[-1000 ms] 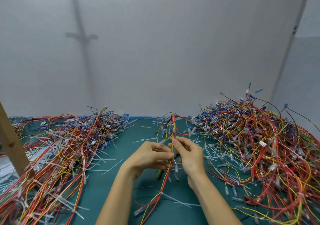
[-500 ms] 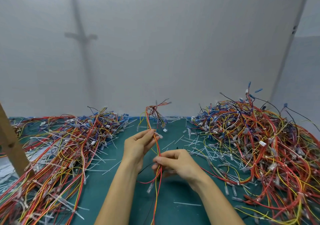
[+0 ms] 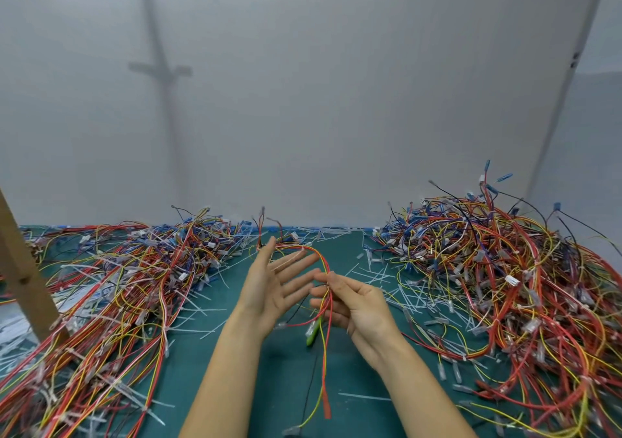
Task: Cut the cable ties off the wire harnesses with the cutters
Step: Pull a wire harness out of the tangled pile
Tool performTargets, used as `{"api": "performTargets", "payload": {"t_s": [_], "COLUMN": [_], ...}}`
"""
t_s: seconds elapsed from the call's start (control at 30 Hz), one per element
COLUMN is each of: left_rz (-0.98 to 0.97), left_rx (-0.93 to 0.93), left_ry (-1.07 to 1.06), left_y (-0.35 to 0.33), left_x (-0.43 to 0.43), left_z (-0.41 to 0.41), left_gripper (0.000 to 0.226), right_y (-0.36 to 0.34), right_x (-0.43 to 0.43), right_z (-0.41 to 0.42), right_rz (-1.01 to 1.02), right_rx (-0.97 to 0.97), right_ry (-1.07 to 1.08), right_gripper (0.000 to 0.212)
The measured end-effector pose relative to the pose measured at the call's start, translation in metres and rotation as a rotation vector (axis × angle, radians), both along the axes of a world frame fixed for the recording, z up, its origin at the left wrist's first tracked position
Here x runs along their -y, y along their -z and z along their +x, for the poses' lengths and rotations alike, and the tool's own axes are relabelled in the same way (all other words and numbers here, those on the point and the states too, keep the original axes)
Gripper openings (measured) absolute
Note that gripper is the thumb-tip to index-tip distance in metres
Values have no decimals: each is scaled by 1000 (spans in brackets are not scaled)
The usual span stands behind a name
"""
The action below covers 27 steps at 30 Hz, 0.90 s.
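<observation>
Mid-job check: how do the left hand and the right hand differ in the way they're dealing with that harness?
The left hand is open, with fingers straight and spread. The right hand has its fingers curled and pinches the wire harness. The left hand reaches higher, up by the top of the harness's loop. The right hand sits lower, and the wires hang down below its grip. Both are raised over the green mat, palms turned inward.

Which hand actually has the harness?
The right hand: its fingers pinch the red-and-yellow harness; the left hand is spread open, gripping nothing.
</observation>
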<state>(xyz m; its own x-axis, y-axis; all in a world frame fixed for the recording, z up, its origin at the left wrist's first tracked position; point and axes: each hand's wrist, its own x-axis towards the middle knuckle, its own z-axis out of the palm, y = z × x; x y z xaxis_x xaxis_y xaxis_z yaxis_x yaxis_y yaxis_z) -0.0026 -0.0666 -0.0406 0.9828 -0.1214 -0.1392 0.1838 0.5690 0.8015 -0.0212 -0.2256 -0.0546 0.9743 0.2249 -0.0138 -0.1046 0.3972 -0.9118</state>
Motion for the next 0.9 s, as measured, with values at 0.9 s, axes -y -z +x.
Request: {"api": "performTargets", "payload": {"t_s": [0.9], "left_rz": [-609], "left_rx": [151], "left_ry": [29], "left_y": [1], "left_x": [8], "left_z": [-1], "left_gripper": [82], "right_y": [0], "right_x": [6], "right_z": [7], "right_rz": [217], "right_rx": [103], "right_ry": [67], "right_gripper": [36]}}
